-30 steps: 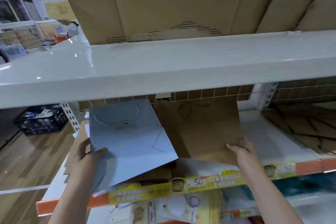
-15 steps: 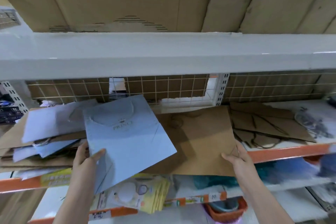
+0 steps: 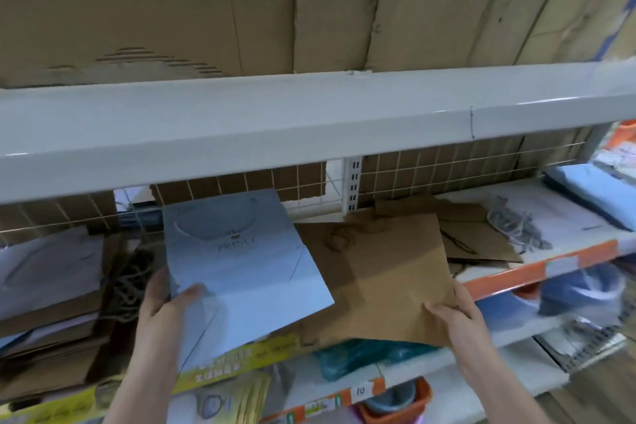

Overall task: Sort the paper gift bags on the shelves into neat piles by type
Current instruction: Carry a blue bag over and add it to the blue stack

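Head view: left hand [image 3: 165, 303] grips the flat pale-blue paper gift bag [image 3: 241, 272]; right hand [image 3: 454, 317] pinches the flat brown kraft-paper bag [image 3: 385, 286]. Both appear light, creasable; hold near edges.

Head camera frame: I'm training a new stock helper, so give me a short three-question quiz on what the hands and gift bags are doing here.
1. True or false: the left hand holds the pale blue bag.
2. Which bag does the right hand grip? A) brown bag B) white bag C) none
3. Fill in: the pale blue bag partly overlaps the ____ bag.

Key: 1 true; 2 A; 3 brown.
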`<state>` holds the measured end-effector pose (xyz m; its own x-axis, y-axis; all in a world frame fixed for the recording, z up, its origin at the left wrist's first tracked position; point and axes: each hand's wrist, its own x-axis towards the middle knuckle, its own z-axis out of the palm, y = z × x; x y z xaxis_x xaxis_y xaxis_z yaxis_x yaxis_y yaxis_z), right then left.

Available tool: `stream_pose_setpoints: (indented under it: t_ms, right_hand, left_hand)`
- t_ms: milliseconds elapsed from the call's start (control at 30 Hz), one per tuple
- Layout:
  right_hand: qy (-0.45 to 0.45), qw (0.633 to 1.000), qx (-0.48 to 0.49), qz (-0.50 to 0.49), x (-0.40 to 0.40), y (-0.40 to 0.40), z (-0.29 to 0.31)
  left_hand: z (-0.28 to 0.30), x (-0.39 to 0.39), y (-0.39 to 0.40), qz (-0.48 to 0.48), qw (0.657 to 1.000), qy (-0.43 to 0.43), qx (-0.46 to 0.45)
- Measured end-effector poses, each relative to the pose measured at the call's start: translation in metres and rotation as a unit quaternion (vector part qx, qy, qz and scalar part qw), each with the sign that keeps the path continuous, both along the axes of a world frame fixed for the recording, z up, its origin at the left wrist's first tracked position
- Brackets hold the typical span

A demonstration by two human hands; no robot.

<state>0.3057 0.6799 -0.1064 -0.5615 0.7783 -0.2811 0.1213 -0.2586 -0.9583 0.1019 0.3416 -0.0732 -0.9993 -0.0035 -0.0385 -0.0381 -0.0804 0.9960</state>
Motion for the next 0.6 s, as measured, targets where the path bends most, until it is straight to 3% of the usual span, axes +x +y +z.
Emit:
stream_pose_setpoints:
  t_ms: [400,600]
  right_hand:
    - [0.007,0.999,-0.033,-0.028,0.001,0.097,-0.009]
    - [-0.021,0.999,-0.031,0.012,0.008,0.184,-0.012]
  left_hand:
    - [-0.017,-0.012,0.087,-0.037,0.999,-0.020,0.017]
    - [-0.021,0.025,0.162,0.060,0.997,-0.033,0.036]
